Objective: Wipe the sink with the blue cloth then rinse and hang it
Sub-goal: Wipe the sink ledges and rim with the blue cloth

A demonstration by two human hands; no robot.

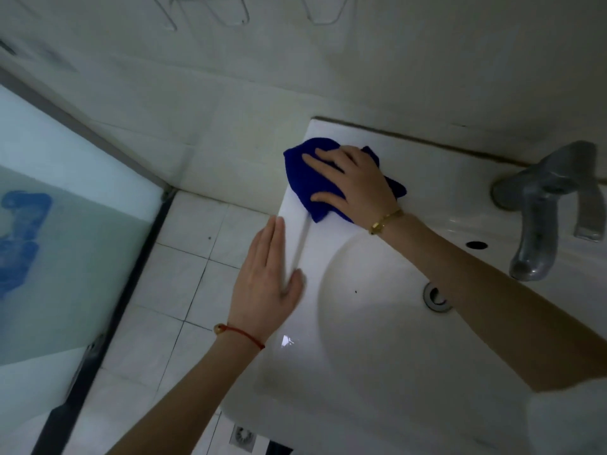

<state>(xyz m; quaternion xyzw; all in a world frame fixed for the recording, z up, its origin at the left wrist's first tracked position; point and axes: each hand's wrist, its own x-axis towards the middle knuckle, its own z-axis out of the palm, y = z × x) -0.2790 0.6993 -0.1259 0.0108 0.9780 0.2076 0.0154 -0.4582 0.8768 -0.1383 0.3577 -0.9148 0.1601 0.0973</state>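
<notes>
Left hand (267,284) steadies sink (377,372); basin bare.

Dim, cool greenish cast overall. Brightest area: frosted glass panel (65,178) at 9 o'clock. Small glare spot on sink rim (286,340) nr centre-bottom. Soft shadow inside basin. Motion blur on left hand (266,274); tap (542,205) at 3 o'clock soft. Wide-angle bending at edges.
</notes>
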